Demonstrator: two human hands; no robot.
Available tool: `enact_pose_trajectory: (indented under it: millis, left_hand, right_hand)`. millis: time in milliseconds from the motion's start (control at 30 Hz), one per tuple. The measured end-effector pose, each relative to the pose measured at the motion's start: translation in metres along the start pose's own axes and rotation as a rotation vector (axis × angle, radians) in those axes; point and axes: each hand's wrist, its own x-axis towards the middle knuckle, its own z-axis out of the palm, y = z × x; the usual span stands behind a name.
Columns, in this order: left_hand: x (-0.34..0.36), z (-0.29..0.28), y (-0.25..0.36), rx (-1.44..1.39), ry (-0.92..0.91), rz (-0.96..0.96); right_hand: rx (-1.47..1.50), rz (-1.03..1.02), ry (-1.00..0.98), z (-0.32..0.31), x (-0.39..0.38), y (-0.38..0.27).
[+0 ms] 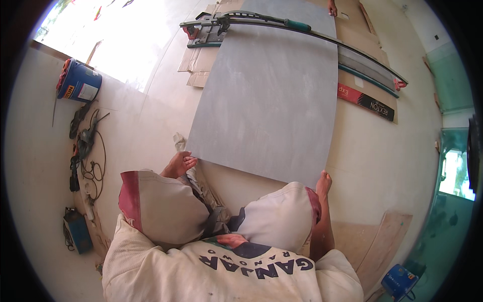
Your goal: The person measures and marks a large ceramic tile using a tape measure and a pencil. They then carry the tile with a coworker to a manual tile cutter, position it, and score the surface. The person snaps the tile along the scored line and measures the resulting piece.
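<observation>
The grey tile (266, 100) lies straight ahead of you, its near edge between your two hands and its far end running out of view. Your left hand (178, 165) is at the near left corner, fingers loosely curled; your right hand (325, 185) is at the near right corner, fingers pointing up along the edge. You seem to be steadying both corners, though you cannot tell from here how firmly either hand grips. Well beyond your hands, the rail of the tile cutter (209, 32) crosses over the tile, its green handle (298, 25) ahead and between them, with cardboard (195, 63) underneath. Ahead of your right hand, a co-worker's hand (332, 8) is at the tile's right edge, and a red and black box (365, 102) lies nearer you. So far, the tile looks laid under the rail; whether it is squared up, you cannot tell. No scored line or break shows on its face, so scoring and parting look not yet done.
</observation>
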Motion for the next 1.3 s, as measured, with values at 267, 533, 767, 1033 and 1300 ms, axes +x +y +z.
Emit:
enact_pose_trajectory:
  millis: [267, 533, 767, 1033, 1300]
  left_hand:
    - [0.067, 0.071, 0.066, -0.115, -0.094, 0.172]
    - [0.129, 0.103, 0.132, -0.108, -0.107, 0.167]
    - [0.147, 0.115, 0.158, -0.091, -0.068, 0.113]
    - [0.152, 0.113, 0.189, -0.09, 0.0, 0.198]
    - [0.157, 0.116, 0.192, -0.092, -0.018, 0.286]
  right_hand:
    - [0.072, -0.084, -0.015, 0.021, 0.111, -0.065]
    - [-0.039, -0.061, 0.006, 0.061, 0.185, -0.119]
    - [-0.085, -0.011, 0.024, 0.085, 0.223, -0.142]
    - [-0.122, -0.037, -0.012, 0.123, 0.249, -0.185]
    - [-0.324, 0.078, -0.03, 0.126, 0.281, -0.186]
